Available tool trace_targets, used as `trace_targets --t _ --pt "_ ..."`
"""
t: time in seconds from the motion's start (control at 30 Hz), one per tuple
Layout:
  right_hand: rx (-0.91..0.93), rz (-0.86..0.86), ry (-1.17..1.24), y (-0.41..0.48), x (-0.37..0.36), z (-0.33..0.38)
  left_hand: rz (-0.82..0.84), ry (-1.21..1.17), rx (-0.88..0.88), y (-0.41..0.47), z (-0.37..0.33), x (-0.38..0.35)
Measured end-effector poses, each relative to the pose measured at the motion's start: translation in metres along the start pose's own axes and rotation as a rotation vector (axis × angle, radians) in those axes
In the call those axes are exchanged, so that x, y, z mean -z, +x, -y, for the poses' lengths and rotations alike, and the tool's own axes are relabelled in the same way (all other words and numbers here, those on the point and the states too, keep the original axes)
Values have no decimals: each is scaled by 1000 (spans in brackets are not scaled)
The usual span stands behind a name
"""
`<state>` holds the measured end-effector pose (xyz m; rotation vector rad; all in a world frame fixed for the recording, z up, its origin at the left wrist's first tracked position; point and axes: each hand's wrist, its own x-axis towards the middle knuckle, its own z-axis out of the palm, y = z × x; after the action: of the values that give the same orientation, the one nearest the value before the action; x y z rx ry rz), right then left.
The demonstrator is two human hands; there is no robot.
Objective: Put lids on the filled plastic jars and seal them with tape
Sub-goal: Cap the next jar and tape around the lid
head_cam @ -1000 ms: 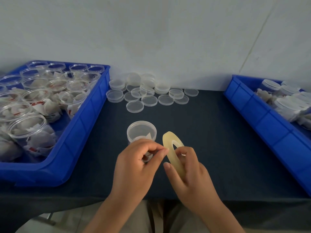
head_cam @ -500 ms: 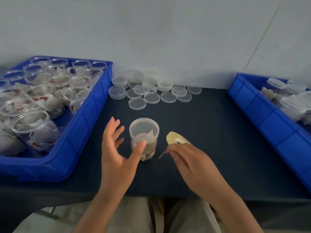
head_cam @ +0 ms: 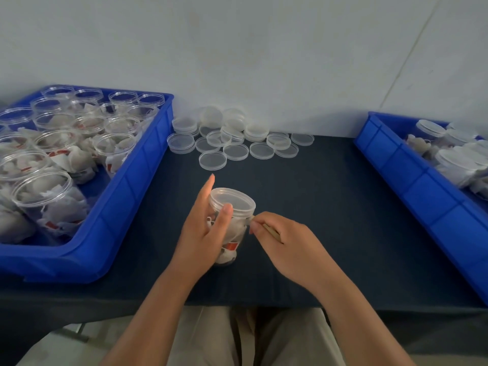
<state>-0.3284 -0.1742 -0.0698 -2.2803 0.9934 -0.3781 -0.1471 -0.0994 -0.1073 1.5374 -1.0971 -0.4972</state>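
At the counter's left edge sits the left blue bin (head_cam: 137, 165), packed with open jars (head_cam: 42, 191), filled but still without lids. Along the far edge, just right of that bin, lies a scatter of loose lids (head_cam: 235, 151).

Near the front edge, about midway along the counter (head_cam: 330, 207), the left hand (head_cam: 200, 233) now grips the jar (head_cam: 235, 233). Its thumb lies across the near wall and its fingers reach round the far side, one forefinger showing straight behind the rim. Half a second ago this hand was spread open beside the jar, and a second ago it was at the tape, working the end loose. The jar already wears its lid (head_cam: 229, 200). Whether it stands on the counter or is raised slightly cannot be told.

Touching the jar's right side, the right hand (head_cam: 287, 241) is curled closed, its fingertips pinching the tape end against the seam under the lid. The tape roll (head_cam: 272, 233) shows only as a sliver beneath the fingers. A moment earlier that roll was held clear of the jar.

So capping looks done for this jar and sealing is probably just starting, with winding tape round the seam likely next.

At the right edge, the right blue bin (head_cam: 412, 186) holds lidded jars (head_cam: 459, 162).
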Motion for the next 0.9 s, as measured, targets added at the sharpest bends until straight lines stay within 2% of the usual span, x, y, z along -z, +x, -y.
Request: trace_targets --t 0.23,0.53,0.77,0.9 --pt "-49 4 83 5 -1 2 -11 61 -49 -2 2 1" --pt "-74 8 10 8 -3 0 -37 71 -50 0 2 -2" --pt "-23 216 18 3 15 -10 58 -63 82 2 0 13" --pt "-46 247 -35 2 29 -19 127 -200 179 -1 0 25"
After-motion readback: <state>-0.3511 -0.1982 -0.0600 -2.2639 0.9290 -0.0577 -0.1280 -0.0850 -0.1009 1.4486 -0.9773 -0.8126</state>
